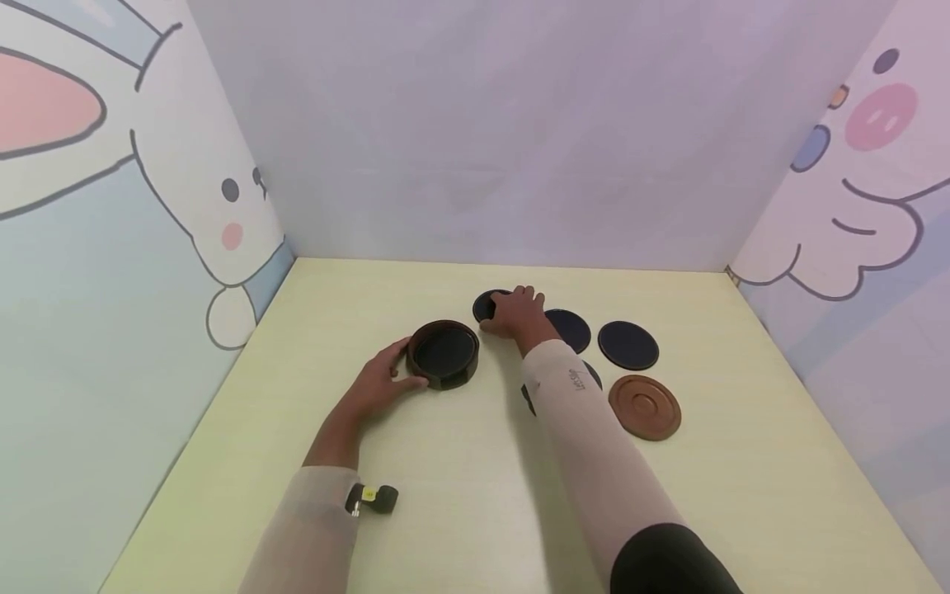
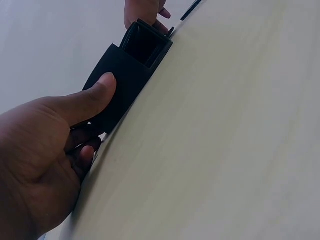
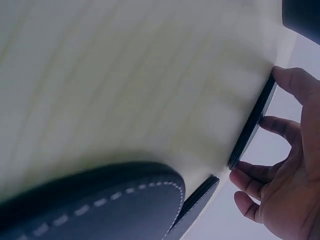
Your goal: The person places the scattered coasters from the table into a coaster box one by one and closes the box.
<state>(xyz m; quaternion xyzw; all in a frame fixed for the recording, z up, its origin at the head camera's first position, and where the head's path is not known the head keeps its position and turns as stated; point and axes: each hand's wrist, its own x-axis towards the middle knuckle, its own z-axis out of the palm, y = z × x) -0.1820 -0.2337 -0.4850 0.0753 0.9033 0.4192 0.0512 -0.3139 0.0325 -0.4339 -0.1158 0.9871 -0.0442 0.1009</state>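
My left hand point(image 1: 377, 381) grips a dark round coaster holder point(image 1: 462, 377) from its left side. In the left wrist view the thumb lies along the holder's outer wall point(image 2: 122, 82), beside a gap in that wall. A black disc lies inside the holder. Further back and to the right, my right hand point(image 1: 517, 313) spans a black round coaster point(image 1: 483, 308), partly covering it in the head view. The right wrist view has the thumb at one edge of this coaster point(image 3: 253, 120) and fingers at the opposite edge, with the coaster low at the table surface.
Black coasters point(image 1: 627, 345) point(image 1: 571, 330) lie right of my right hand, and another point(image 1: 591, 375) is mostly hidden under the right sleeve. A brown disc with raised rings point(image 1: 644, 407) lies nearest on the right. Printed cloth walls point(image 1: 475, 165) border the pale table point(image 1: 445, 462).
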